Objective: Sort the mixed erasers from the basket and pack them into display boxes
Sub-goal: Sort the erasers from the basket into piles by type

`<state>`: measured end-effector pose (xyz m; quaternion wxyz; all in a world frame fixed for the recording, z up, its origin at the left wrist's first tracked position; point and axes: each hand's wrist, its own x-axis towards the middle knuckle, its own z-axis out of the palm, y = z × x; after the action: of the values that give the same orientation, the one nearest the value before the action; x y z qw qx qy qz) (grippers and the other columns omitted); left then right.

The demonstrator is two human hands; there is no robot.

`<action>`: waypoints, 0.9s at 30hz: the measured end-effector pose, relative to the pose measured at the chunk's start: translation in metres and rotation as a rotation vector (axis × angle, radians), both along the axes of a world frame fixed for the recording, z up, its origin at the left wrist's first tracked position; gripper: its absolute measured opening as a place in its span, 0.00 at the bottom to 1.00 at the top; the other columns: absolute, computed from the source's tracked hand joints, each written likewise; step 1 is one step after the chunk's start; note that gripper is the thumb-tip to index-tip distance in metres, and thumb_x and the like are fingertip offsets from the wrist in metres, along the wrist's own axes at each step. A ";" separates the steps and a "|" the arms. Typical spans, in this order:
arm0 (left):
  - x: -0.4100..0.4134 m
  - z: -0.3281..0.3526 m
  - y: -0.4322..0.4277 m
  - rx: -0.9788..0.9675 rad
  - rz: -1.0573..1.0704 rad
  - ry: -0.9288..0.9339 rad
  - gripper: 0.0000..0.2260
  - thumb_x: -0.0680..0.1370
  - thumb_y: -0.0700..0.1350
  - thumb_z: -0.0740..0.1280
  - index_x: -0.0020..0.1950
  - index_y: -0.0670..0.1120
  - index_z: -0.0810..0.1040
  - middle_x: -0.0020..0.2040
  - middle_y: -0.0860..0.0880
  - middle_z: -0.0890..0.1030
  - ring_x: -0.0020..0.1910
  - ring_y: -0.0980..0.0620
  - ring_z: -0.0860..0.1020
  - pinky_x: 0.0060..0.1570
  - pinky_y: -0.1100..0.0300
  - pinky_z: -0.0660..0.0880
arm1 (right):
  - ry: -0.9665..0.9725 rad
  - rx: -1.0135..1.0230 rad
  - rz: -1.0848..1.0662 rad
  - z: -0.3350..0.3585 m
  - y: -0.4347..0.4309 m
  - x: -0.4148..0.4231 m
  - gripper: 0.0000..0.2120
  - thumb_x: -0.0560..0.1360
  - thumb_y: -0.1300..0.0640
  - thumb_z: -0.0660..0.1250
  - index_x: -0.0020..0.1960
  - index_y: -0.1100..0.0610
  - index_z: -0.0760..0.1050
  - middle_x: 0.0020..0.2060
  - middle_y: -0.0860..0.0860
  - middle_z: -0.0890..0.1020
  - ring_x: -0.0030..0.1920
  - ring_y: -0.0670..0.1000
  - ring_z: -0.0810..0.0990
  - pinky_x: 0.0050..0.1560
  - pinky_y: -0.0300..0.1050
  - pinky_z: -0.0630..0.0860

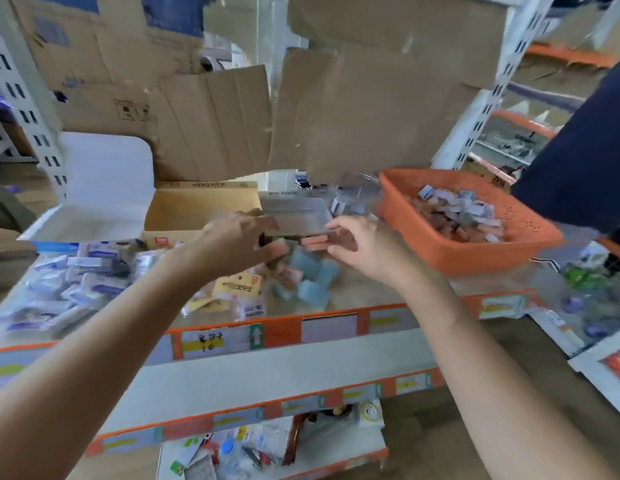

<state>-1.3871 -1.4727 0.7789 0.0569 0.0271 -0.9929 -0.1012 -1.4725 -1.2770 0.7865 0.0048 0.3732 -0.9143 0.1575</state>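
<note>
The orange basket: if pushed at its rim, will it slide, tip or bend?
The orange basket probably slides, not tips: it looks wide and low. Its perforated plastic wall may flex. The heaped erasers likely add weight.

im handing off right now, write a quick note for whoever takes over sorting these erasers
The left hand grips a pink eraser in front of the grey box.
The right hand has curled fingers at a second pink eraser; blur hides the grip.
The orange basket on the right holds many mixed erasers.
Done: white-sleeved erasers piled left, blue erasers piled centre.
Left: clear the basket, pack piles into the open tan box and grey box.
</note>
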 end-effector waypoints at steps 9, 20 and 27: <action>-0.049 0.002 0.082 -0.030 0.088 0.011 0.19 0.76 0.52 0.64 0.67 0.50 0.70 0.66 0.49 0.72 0.62 0.48 0.71 0.58 0.55 0.68 | 0.107 -0.087 0.120 0.009 0.074 -0.060 0.18 0.75 0.56 0.67 0.64 0.55 0.74 0.57 0.52 0.79 0.56 0.54 0.78 0.53 0.46 0.71; -0.094 0.026 0.122 -0.057 0.016 0.121 0.15 0.77 0.50 0.64 0.62 0.49 0.73 0.61 0.49 0.74 0.56 0.48 0.74 0.47 0.57 0.69 | 0.112 -0.153 0.026 0.019 0.123 -0.090 0.18 0.76 0.56 0.65 0.65 0.53 0.72 0.59 0.52 0.77 0.56 0.54 0.78 0.54 0.51 0.74; -0.133 0.029 0.137 -0.037 -0.051 0.132 0.18 0.76 0.50 0.65 0.66 0.49 0.72 0.66 0.50 0.72 0.63 0.48 0.70 0.56 0.57 0.67 | 0.104 -0.146 -0.095 0.020 0.152 -0.121 0.19 0.77 0.54 0.65 0.67 0.52 0.71 0.61 0.49 0.77 0.60 0.51 0.76 0.54 0.45 0.73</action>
<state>-1.5198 -1.3360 0.8077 0.1200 -0.0060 -0.9890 -0.0859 -1.5939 -1.1254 0.8061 0.0870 0.3356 -0.9156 0.2039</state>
